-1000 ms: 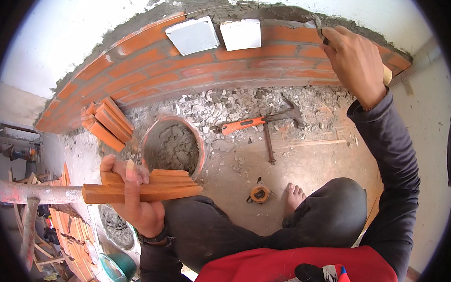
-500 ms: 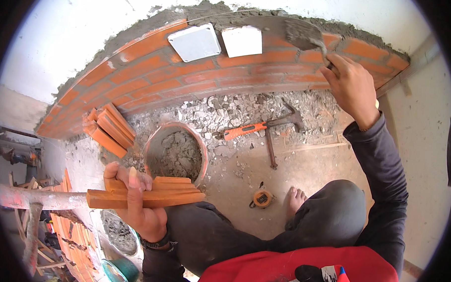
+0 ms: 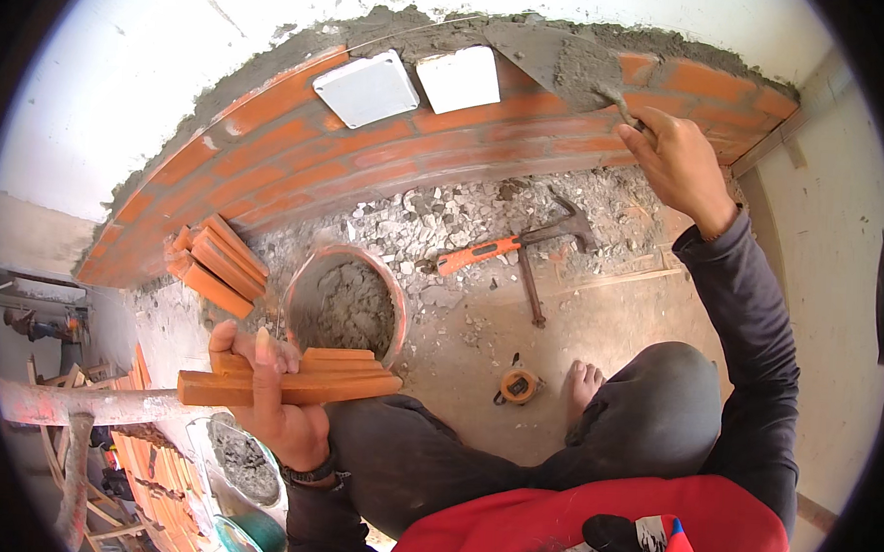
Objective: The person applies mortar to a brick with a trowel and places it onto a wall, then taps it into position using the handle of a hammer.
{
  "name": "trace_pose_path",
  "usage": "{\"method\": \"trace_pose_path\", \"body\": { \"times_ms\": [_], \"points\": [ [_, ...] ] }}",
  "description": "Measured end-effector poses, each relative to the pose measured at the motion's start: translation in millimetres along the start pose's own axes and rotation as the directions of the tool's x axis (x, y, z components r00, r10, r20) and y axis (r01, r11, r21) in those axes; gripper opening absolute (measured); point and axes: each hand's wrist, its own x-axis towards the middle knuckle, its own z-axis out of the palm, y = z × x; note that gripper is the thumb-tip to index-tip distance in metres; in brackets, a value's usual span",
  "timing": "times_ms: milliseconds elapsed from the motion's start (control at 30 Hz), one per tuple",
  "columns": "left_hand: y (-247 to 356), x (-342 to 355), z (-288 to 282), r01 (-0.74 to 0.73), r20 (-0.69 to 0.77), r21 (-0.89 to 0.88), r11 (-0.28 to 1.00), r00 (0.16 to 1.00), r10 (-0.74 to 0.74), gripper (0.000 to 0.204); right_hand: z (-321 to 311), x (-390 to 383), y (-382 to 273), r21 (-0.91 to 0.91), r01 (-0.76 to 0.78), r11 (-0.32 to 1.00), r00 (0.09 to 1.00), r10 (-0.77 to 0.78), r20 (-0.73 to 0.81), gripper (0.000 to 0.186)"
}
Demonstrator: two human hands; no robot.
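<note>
My right hand [image 3: 681, 168] is closed round the handle of a trowel [image 3: 566, 68]. Its grey-smeared blade lies against the mortar on top of the low brick wall [image 3: 369, 142], right of two white square box covers [image 3: 368, 88]. In my left hand [image 3: 280, 402], held over my left knee, is an orange brick [image 3: 336, 384] with a ridged side. The thumb lies across it, and the fingers curl behind. Beyond that hand stands a round bucket [image 3: 399, 309] holding wet grey mortar [image 3: 355, 304].
A hammer with an orange grip [image 3: 482, 255] lies on the rubble-strewn floor, near a tape measure [image 3: 519, 386]. Stacked bricks [image 3: 218, 266] lean by the wall at left. A pole [image 3: 116, 408], another mortar container [image 3: 246, 464] and more bricks [image 3: 152, 480] are at lower left.
The trowel blade has shifted slightly left and lies flatter along the wall top, my right hand moving a little with it. My left hand still holds the brick in much the same place.
</note>
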Motion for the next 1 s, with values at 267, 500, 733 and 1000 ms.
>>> {"method": "trace_pose_path", "body": {
  "times_ms": [267,500,733,1000],
  "points": [
    [0.9,-0.9,2.0,-0.007,-0.029,0.045,0.999,1.000,0.009,0.040,1.8,-10.8,8.8,0.040,0.006,0.999,0.997,-0.003,-0.072,0.024],
    [0.6,-1.8,2.6,-0.016,0.008,-0.017,1.000,1.000,0.016,0.041,17.2,-13.9,11.6,-0.129,0.079,0.988,0.987,-0.096,-0.129,0.025],
    [1.7,-1.4,1.0,-0.033,0.004,-0.108,0.994,0.999,0.034,0.042,-12.3,-12.6,-16.5,-0.223,0.117,0.968,0.974,-0.156,-0.167,0.023],
    [2.0,-3.8,2.4,-0.007,0.075,-0.221,0.975,0.997,0.024,0.047,-18.9,20.5,-59.2,-0.438,0.182,0.881,0.970,-0.234,-0.068,0.023]
  ]
}}
